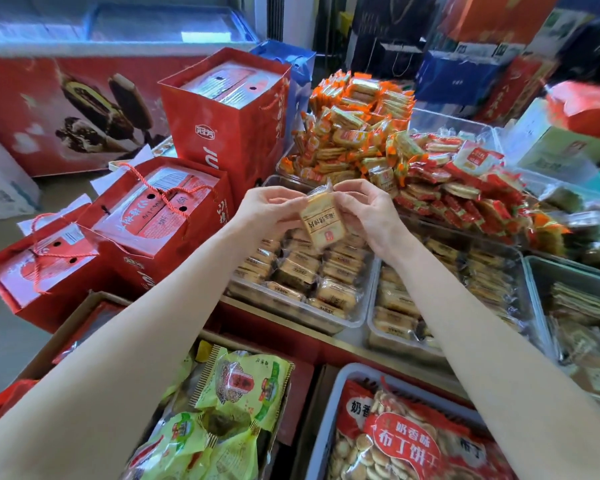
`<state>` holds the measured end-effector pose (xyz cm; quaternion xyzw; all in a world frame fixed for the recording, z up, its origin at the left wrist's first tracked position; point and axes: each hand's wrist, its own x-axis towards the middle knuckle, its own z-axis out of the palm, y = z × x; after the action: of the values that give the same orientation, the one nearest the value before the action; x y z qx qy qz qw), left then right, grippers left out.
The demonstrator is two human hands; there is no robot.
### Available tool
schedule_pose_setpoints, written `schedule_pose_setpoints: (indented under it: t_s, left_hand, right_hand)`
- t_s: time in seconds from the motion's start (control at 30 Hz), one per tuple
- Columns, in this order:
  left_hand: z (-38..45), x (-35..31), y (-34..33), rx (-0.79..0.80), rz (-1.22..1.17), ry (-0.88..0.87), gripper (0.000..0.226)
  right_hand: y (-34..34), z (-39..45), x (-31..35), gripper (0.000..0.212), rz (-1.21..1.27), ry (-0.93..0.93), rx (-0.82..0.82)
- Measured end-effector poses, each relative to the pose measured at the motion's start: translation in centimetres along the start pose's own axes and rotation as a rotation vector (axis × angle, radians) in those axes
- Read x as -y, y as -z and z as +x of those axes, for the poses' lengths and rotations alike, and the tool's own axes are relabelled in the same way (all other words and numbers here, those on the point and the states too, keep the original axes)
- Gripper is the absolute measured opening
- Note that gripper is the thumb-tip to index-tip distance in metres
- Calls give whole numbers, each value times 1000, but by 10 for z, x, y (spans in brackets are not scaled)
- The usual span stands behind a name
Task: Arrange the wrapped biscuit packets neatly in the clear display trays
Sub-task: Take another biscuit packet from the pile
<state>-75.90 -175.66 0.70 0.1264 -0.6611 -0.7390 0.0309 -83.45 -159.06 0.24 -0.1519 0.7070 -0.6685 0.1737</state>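
— What were the hands doing?

— Both held one wrapped biscuit packet (323,221) up over the clear display tray (355,315) of tan packets. The left hand (269,211) pinched its upper left edge; the right hand (366,211) had fingers curled round its right side. The packet was tan with dark vertical Chinese writing and a small red seal near the bottom; the characters were too small to read.

— And around it?

— At three o'clock from that tray sat a second clear tray (374,327) of similar packets. At twelve o'clock rose a heap of orange-wrapped biscuits (355,133), and at two o'clock a heap of red-wrapped ones (465,192).

— Any readable labels?

— At six o'clock, a red bag of round biscuits (406,441) read "奶香味 布丁饼干". At ten o'clock a red gift bag (227,123) showed the logo "冠芳" and large letters beginning "JU". Green snack packets (232,403) lay at seven o'clock, and a chest freezer (84,109) with ice-cream pictures stood at ten o'clock, further off.
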Motion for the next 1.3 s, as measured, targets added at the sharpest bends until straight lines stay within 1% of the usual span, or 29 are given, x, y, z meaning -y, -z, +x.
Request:
schedule_pose_setpoints:
  t_s: [0.07,0.13,0.17,0.27,0.37,0.5,0.6,0.67,0.77,0.83,0.9,0.93,1.0,1.07,1.1,1.2,1.3]
  left_hand:
    - [0,-4,-3,-55,-44,-3,7]
    - [1,-6,-6,-115,-104,6,7]
    - [1,-7,-7,-144,-132,12,7]
    - [3,-8,-15,-215,-159,3,8]
    - [4,-6,-22,-275,-157,-37,11]
    - [5,-3,-24,-366,-163,-82,16]
    - [7,-4,-25,-371,-58,-122,17]
    - [9,-6,-25,-387,-21,-143,17]
    - [11,-11,-22,-453,-30,-171,17]
    - [13,-12,-22,-446,4,-192,16]
    - [12,-11,-25,-395,66,-214,15]
    - [12,-10,-27,-375,90,-221,15]
    - [12,-8,-31,-369,108,-228,15]
    - [11,-8,-32,-379,115,-231,14]
    - [10,-9,-32,-367,116,-234,15]
    - [11,-9,-31,-295,137,-230,15]
    - [12,-11,-28,-238,210,-208,12]
  right_hand:
    - [7,-7,-1,8,32,-77,0]
    - [14,-16,-5,12,142,-152,22]
    - [16,-21,-7,13,211,-160,21]
    - [17,-28,-8,13,390,-148,-67]
    - [15,-25,-5,5,544,-184,-162]
    - [12,-24,1,2,537,-206,-169]
    - [8,-22,8,7,460,-169,-187]
    - [8,-21,12,8,475,-150,-176]
    - [12,-22,14,6,509,-132,-153]
    - [13,-25,15,6,504,-123,-121]
    - [11,-25,15,6,458,-122,-123]
    - [10,-23,16,6,426,-131,-159]
    - [9,-19,13,3,358,-152,-288]
    - [12,-15,9,7,326,-183,-387]
    - [14,-14,8,7,344,-200,-389]
    - [19,-18,8,6,465,-202,-292]
    - [22,-21,10,6,445,-156,-255]
